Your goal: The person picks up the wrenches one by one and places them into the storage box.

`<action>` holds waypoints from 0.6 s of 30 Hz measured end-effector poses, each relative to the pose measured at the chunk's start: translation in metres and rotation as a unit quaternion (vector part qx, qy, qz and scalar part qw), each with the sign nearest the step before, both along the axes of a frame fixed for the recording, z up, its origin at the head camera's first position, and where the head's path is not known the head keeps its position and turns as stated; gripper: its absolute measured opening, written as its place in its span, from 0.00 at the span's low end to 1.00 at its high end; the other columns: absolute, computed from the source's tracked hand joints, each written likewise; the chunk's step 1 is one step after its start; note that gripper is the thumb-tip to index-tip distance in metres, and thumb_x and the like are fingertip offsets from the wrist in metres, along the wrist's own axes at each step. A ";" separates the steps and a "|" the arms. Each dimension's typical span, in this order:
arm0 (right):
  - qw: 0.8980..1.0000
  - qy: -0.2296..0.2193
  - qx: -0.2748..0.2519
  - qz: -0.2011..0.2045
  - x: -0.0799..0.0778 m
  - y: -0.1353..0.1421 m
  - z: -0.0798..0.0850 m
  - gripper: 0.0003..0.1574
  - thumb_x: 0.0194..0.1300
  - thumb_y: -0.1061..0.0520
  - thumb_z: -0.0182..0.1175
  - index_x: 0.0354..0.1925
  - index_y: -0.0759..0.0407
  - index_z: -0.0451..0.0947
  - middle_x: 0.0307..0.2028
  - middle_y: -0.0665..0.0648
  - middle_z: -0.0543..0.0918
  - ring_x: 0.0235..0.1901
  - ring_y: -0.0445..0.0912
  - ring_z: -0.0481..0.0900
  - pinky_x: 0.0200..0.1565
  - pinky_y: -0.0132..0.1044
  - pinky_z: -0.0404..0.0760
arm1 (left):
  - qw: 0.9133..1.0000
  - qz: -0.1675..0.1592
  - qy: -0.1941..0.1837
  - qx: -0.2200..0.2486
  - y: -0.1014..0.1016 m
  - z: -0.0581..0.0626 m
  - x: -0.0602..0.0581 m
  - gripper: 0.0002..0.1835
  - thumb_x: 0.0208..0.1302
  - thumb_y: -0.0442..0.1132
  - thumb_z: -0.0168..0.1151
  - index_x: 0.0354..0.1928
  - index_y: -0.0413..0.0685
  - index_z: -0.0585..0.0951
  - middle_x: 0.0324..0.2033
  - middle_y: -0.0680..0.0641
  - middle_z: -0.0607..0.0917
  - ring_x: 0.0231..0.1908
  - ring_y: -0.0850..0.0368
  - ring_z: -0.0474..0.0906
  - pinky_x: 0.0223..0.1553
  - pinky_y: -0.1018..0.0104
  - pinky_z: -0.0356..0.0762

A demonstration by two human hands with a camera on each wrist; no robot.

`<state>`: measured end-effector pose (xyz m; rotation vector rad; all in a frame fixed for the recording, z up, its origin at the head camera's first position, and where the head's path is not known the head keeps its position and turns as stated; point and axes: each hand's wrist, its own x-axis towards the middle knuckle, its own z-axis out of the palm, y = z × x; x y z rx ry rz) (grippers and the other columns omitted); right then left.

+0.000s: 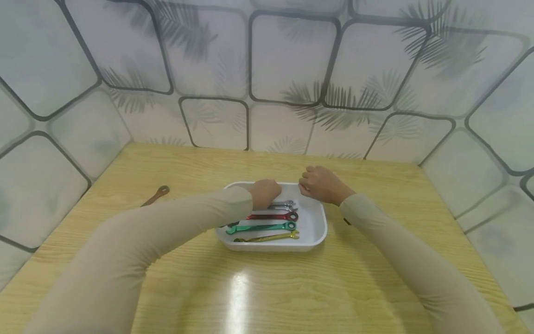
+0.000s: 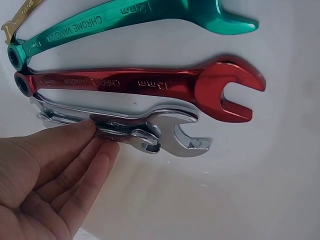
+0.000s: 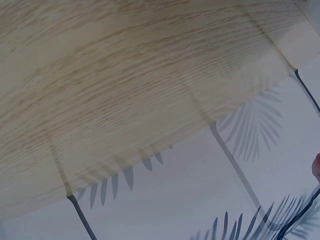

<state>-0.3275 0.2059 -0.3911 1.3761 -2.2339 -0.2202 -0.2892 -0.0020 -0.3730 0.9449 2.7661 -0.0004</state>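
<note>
My left hand (image 1: 265, 193) reaches into the white tray (image 1: 273, 248). In the left wrist view its thumb and fingertips pinch a small silver wrench (image 2: 145, 142), which lies against a larger silver wrench (image 2: 175, 130). Alongside are a red 13 mm wrench (image 2: 165, 82), a green wrench (image 2: 125, 17) and a gold wrench (image 1: 275, 237), roughly parallel. My right hand (image 1: 324, 184) is at the tray's back right corner, fingers curled, with nothing visible in it. Only a fingertip (image 3: 317, 169) of it shows in the right wrist view.
A brown wrench (image 1: 162, 191) lies on the wooden table (image 1: 292, 292) to the left, its near end hidden by my left sleeve (image 1: 167, 227). Patterned walls (image 1: 283, 125) border the table at the back and both sides.
</note>
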 end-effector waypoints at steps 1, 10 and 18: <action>1.000 -0.001 0.000 -0.001 0.000 0.000 0.000 0.12 0.57 0.57 0.57 0.18 0.56 0.75 0.15 0.50 0.73 0.19 0.42 0.60 0.21 0.31 0.65 | 1.000 -0.002 0.002 0.001 0.000 0.000 0.000 0.04 0.62 0.30 0.55 0.37 0.42 0.78 0.35 0.44 0.83 0.37 0.52 0.79 0.44 0.62 0.78; 1.000 -0.001 0.002 -0.006 0.000 0.000 0.000 0.13 0.57 0.56 0.57 0.18 0.56 0.75 0.15 0.50 0.74 0.19 0.42 0.60 0.21 0.31 0.64 | 1.000 -0.014 0.007 -0.018 -0.002 -0.002 -0.004 0.04 0.63 0.31 0.54 0.37 0.43 0.78 0.35 0.45 0.83 0.36 0.53 0.78 0.43 0.62 0.78; 1.000 -0.008 0.003 -0.010 0.002 0.000 0.000 0.12 0.58 0.57 0.57 0.19 0.56 0.75 0.16 0.50 0.74 0.19 0.42 0.62 0.22 0.32 0.66 | 0.995 -0.069 0.053 -0.053 -0.007 0.010 0.002 0.02 0.57 0.30 0.58 0.32 0.43 0.77 0.33 0.45 0.84 0.34 0.52 0.79 0.39 0.61 0.79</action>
